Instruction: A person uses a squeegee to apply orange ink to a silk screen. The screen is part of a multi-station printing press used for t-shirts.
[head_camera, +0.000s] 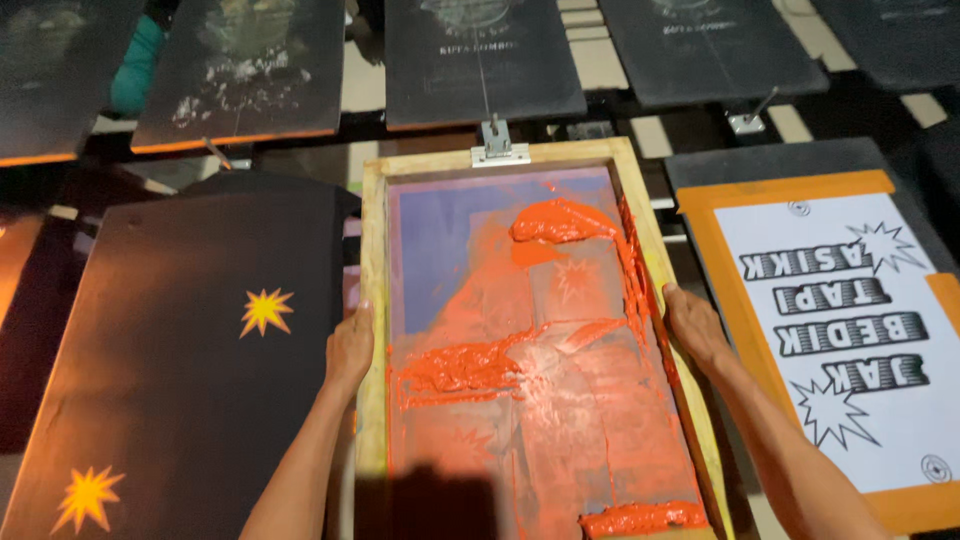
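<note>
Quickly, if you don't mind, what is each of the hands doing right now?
Left hand: gripping the left rail of the wooden screen frame.
Right hand: gripping the frame's right rail.

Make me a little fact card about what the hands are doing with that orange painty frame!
left hand: grips the left side of the wooden screen frame
right hand: grips the frame's right side
inside frame: mesh smeared with thick orange ink
top of frame: metal hinge clamp
to the left: black board with orange starbursts
to the right: white printed sheet on an orange-edged board
behind: a row of dark boards
</note>
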